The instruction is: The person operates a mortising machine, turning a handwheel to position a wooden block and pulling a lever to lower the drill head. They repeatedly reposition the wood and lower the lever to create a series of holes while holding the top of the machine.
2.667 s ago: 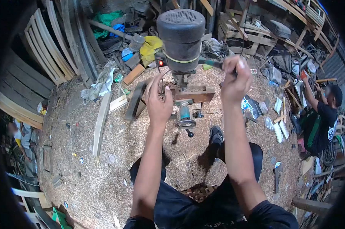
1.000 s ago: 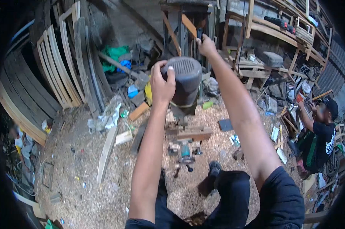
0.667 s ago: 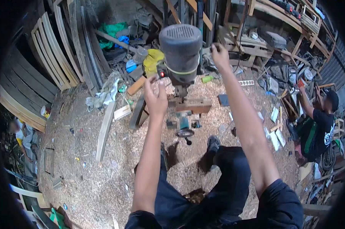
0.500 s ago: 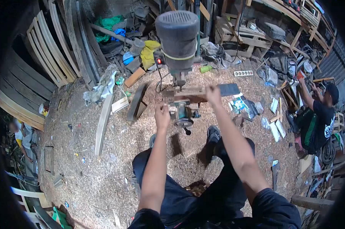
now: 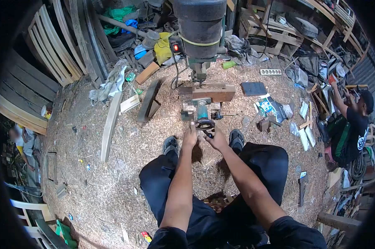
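Observation:
In front of me stands a drill-press-like machine with a large dark motor (image 5: 199,29). Beneath its chuck and bit (image 5: 200,75), a brown wooden block (image 5: 216,94) sits on the machine's green clamp (image 5: 202,110). A black handwheel (image 5: 205,124) faces me at the front of this clamp. My left hand (image 5: 190,136) is closed on the left side of the wheel's rim. On the right, my right hand (image 5: 217,140) wraps round the wheel's crank handle, whose end shows beside the fingers. Neither hand touches the block.
Wood shavings cover the floor (image 5: 117,186). Curved wooden pieces (image 5: 111,126) lie to the left, and a dark flat board (image 5: 254,89) lies right of the block. A person (image 5: 349,120) sits at the far right; another person (image 5: 23,143) is at the far left. A power strip (image 5: 270,72) lies behind.
My right hand has left the wooden block and come down to the crank handle. My left hand has moved right and down onto the wheel. The view has shifted slightly.

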The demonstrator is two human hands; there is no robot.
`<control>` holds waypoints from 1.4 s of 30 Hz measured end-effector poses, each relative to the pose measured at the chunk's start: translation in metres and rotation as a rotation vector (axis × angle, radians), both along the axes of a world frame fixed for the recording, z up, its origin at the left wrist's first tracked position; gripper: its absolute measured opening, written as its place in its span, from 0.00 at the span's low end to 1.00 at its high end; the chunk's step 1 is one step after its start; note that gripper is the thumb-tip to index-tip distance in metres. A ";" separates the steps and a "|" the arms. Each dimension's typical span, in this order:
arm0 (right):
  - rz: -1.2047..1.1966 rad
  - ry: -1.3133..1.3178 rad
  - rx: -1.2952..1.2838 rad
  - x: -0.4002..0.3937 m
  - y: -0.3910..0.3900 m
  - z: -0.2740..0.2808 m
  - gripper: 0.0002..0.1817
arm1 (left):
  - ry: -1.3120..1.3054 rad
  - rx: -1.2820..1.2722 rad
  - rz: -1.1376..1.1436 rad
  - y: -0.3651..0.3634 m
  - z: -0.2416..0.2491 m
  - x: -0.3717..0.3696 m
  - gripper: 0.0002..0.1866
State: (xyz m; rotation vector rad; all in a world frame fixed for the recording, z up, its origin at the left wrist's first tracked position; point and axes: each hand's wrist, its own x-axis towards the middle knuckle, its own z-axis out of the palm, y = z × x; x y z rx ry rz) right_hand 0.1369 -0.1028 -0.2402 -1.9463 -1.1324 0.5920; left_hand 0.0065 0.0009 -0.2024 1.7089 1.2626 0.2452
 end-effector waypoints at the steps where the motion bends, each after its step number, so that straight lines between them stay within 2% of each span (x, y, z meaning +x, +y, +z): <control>1: -0.032 0.015 -0.043 -0.003 0.002 0.004 0.37 | -0.012 -0.024 0.011 -0.005 0.017 0.000 0.38; 4: -0.136 0.025 -0.138 -0.011 0.007 0.002 0.36 | -0.058 0.028 -0.020 0.003 -0.008 0.001 0.36; 8: -0.104 0.018 0.082 -0.001 0.000 -0.003 0.27 | -0.028 0.020 -0.065 0.000 -0.006 -0.001 0.35; 9: -0.132 -0.005 0.064 0.002 0.002 -0.008 0.24 | -0.026 -0.002 -0.073 -0.001 -0.003 -0.001 0.35; 13: -0.124 0.009 0.043 0.007 0.001 -0.017 0.24 | -0.016 -0.093 -0.064 0.000 0.001 0.000 0.34; 20: -0.109 -0.015 0.008 0.010 0.000 -0.020 0.27 | -0.051 -0.005 -0.074 -0.003 -0.001 0.001 0.35; 24: -0.051 0.027 0.044 0.014 -0.008 -0.012 0.26 | -0.076 0.040 -0.068 0.003 -0.028 0.002 0.34; 26: -0.042 -0.005 0.021 0.031 -0.007 -0.037 0.27 | -0.077 0.064 -0.035 0.003 -0.017 0.002 0.33; 28: -0.082 0.012 0.059 0.037 -0.003 -0.021 0.28 | -0.076 0.103 -0.011 0.005 0.023 0.004 0.31; 29: -0.127 0.045 0.111 0.043 0.000 -0.009 0.28 | -0.181 0.121 0.110 0.011 0.022 0.010 0.26; 32: -0.197 0.032 0.358 0.049 0.014 0.079 0.28 | -0.475 0.380 0.148 0.012 0.093 0.020 0.22; 33: -0.204 0.041 0.458 0.050 0.020 0.109 0.28 | -0.546 0.542 0.170 0.018 0.107 0.025 0.19; 34: -0.211 0.053 0.561 0.054 0.026 0.132 0.27 | -0.577 0.566 0.176 0.015 0.141 0.028 0.19; 35: -0.225 -0.100 0.648 0.063 0.035 0.153 0.26 | -0.609 0.593 0.184 0.010 0.175 0.029 0.18; 36: -0.275 -0.127 0.625 0.066 0.038 0.219 0.24 | -0.666 0.652 0.191 0.007 0.231 0.031 0.18; 37: -0.239 -0.028 0.682 0.063 0.037 0.259 0.23 | -0.724 0.771 0.168 0.008 0.256 0.034 0.17; 38: -0.200 0.074 0.731 0.061 0.035 0.292 0.22 | -0.756 0.772 0.180 0.004 0.281 0.036 0.17; 40: -0.141 0.114 0.766 0.067 0.032 0.340 0.20 | -0.804 0.771 0.197 -0.004 0.324 0.039 0.17; 41: -0.173 0.027 0.823 0.071 0.034 0.354 0.17 | -0.827 0.822 0.185 0.004 0.331 0.044 0.16; 42: -0.154 0.076 0.828 0.076 0.035 0.367 0.17 | -0.812 0.857 0.177 0.004 0.344 0.048 0.16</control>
